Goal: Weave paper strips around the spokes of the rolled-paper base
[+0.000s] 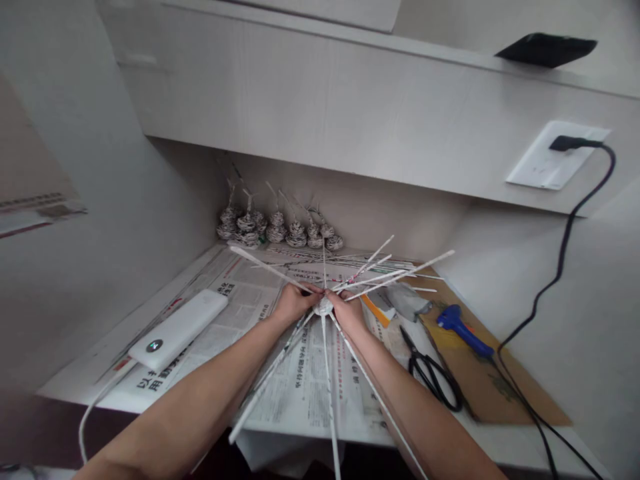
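Between my two hands is a small round woven paper base (324, 307), with several rolled paper sticks (327, 373) radiating from it in all directions. My left hand (295, 301) is closed on its left side, thumb and fingers pinching near the far edge. From the right, my right hand (349, 312) pinches the base close to the left fingertips. Some sticks run back toward my body over and beside my forearms, while others point away. The exact strand under my fingertips is too small to make out.
Newspaper (280, 393) covers the table. Several gourd-shaped woven paper pieces (277, 229) stand at the back wall. A white power bank (180, 330) lies left. At right are black scissors (433, 373), a blue glue gun (463, 331) on cardboard (520, 400), and a black cable (555, 287).
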Demonstrator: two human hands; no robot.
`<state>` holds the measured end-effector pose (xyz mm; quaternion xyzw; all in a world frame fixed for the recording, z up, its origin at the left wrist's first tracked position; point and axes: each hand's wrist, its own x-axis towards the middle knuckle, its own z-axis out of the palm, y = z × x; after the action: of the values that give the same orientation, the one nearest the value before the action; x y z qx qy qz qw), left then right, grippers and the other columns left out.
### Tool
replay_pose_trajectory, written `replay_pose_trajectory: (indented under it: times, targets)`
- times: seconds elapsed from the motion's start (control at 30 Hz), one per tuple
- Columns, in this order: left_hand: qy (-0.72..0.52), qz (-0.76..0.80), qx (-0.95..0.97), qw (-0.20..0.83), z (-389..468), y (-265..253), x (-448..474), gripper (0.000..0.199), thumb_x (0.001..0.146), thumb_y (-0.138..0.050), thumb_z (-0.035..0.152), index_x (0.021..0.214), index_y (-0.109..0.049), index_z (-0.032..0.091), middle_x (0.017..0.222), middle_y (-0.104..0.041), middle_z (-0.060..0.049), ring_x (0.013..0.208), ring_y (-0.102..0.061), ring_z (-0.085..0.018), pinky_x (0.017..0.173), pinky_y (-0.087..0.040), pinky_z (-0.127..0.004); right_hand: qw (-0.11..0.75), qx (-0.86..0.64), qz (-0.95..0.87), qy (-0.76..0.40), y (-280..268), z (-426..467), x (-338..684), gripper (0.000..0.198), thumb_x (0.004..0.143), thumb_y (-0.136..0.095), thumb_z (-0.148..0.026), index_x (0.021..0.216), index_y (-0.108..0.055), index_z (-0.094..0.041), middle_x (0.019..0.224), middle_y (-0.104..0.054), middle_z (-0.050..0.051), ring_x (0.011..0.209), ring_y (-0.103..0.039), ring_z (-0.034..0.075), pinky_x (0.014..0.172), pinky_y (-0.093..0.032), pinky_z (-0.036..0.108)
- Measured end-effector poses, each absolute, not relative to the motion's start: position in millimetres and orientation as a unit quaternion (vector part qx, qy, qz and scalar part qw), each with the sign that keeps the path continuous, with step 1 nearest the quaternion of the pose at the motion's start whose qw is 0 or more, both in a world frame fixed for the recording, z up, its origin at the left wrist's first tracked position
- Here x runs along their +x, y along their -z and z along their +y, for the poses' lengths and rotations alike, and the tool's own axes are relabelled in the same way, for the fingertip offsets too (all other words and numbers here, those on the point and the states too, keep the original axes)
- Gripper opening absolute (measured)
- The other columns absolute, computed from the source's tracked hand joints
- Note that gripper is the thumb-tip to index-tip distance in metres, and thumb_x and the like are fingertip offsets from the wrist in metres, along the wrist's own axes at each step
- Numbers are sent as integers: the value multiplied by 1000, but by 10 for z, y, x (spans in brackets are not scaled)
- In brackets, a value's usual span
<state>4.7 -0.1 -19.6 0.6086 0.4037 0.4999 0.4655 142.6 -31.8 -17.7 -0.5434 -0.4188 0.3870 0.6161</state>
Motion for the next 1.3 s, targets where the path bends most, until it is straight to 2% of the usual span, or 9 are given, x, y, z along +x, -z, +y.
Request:
replay_pose_trajectory:
  times: [0.17, 0.27, 0.47, 0.63, 0.8, 0.93, 1.1, 1.3]
  targets:
    - [-462, 394, 530, 593, 57, 173, -10, 32, 56, -81, 40, 75, -76, 14, 66, -71, -6, 55, -59, -16, 51, -42, -25, 643, -530, -392, -390, 148, -323, 1382, 18, 60, -70, -33, 69, -66, -18, 62, -67, 1, 61, -61, 19, 60, -47, 29]
    - [-438, 399, 502, 630, 42, 125, -25, 35, 55, -81, 45, 71, -75, 15, 60, -68, -5, 47, -53, -13, 44, -36, -24, 645, -510, -402, -403, 117, -330, 1360, 17, 59, -69, -31, 71, -67, -18, 67, -69, 2, 64, -62, 19, 63, -49, 29]
    - [-435, 380, 460, 675, -39, 34, 3, 40, 49, -85, 45, 68, -73, 12, 63, -69, -8, 53, -58, -15, 49, -42, -25, 634, -497, -419, -419, 145, -315, 1413, 18, 62, -70, -32, 74, -68, -19, 68, -69, 1, 64, -63, 18, 63, -49, 28]
    - [-452, 369, 477, 658, 23, 98, 1, 37, 44, -87, 39, 64, -70, 13, 60, -68, -5, 55, -60, -16, 55, -45, -27, 613, -490, -457, -417, 188, -302, 1456, 20, 63, -72, -33, 76, -70, -18, 67, -69, 0, 62, -62, 17, 62, -48, 28]
    - [-466, 387, 474, 639, 66, 137, 0, 36, 40, -88, 36, 60, -65, 16, 55, -66, -1, 51, -58, -15, 54, -42, -26, 615, -502, -396, -461, 129, -321, 1429, 24, 57, -77, -35, 67, -68, -15, 56, -65, 0, 49, -57, 16, 50, -43, 26]
    - [-459, 377, 444, 671, 53, 133, 14, 42, 36, -90, 32, 70, -70, 14, 62, -69, -3, 57, -61, -17, 59, -46, -28, 620, -488, -413, -456, 125, -322, 1431, 22, 57, -77, -32, 71, -70, -16, 63, -69, 2, 56, -61, 17, 56, -47, 28]
    - [-460, 381, 475, 646, 39, 112, 17, 37, 39, -89, 34, 64, -72, 14, 58, -67, -3, 55, -58, -15, 58, -44, -27, 604, -479, -431, -469, 133, -339, 1425, 23, 59, -77, -32, 76, -71, -17, 66, -70, 1, 60, -63, 17, 59, -48, 28]
    - [-501, 423, 482, 582, 44, 66, 1, 33, 43, -87, 39, 61, -71, 17, 57, -66, -1, 51, -55, -13, 53, -41, -25, 577, -517, -410, -481, 78, -368, 1409, 24, 57, -77, -35, 63, -63, -17, 50, -61, -3, 43, -52, 12, 46, -39, 24]
